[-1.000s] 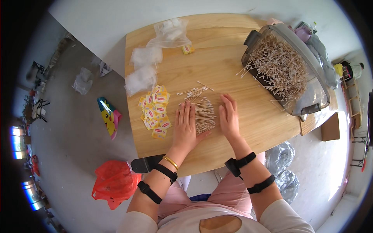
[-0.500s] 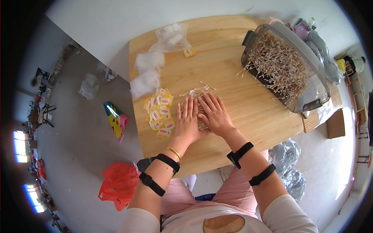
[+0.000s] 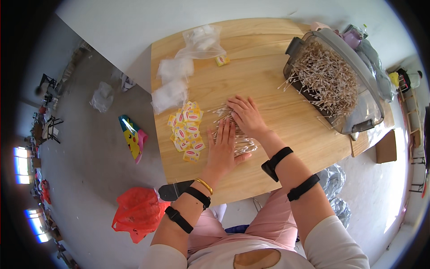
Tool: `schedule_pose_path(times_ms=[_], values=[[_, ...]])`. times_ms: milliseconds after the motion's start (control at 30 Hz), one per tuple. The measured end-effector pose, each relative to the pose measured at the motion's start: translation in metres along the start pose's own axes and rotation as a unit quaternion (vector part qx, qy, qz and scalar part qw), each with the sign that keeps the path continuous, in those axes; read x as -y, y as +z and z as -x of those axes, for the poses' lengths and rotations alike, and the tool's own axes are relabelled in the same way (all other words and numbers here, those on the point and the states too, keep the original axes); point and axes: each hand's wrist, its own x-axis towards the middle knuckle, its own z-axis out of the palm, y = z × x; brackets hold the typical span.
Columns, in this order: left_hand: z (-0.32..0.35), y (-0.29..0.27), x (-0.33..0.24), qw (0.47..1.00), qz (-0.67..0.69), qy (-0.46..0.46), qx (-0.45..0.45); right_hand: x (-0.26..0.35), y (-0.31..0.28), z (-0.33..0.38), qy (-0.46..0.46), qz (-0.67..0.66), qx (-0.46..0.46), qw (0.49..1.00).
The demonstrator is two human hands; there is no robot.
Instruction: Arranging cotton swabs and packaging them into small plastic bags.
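A pile of cotton swabs with wooden sticks lies on the table under my two hands, partly hidden by them. My left hand rests flat on the near part of the pile, fingers stretched and thumb spread to the right. Farther off, my right hand lies over the right and far part of the swabs, its fingers slightly bent and pointing left. Neither hand grips anything. Just left of my left hand are several small yellow-and-white printed cards, overlapping in a loose heap.
A large clear bin full of cotton swabs stands tilted at the far right of the wooden table. White translucent bags lie at the far left, near a small yellow box. A red plastic bag is on the floor.
My right hand has moved away from me over the pile, and my left hand slid slightly nearer. The hands are farther apart, and more of the swabs shows between them.
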Motion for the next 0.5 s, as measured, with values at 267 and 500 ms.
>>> schedule_pose_path(times_ms=[267,500], values=[[-0.001,-0.002,0.005,0.999,0.024,0.001,-0.033,0.004,-0.011,0.014,-0.024,-0.137,-0.003,0.99],[-0.03,-0.016,0.003,0.999,0.04,-0.007,0.031,-0.006,-0.023,0.058,0.036,-0.108,-0.176,0.978]])
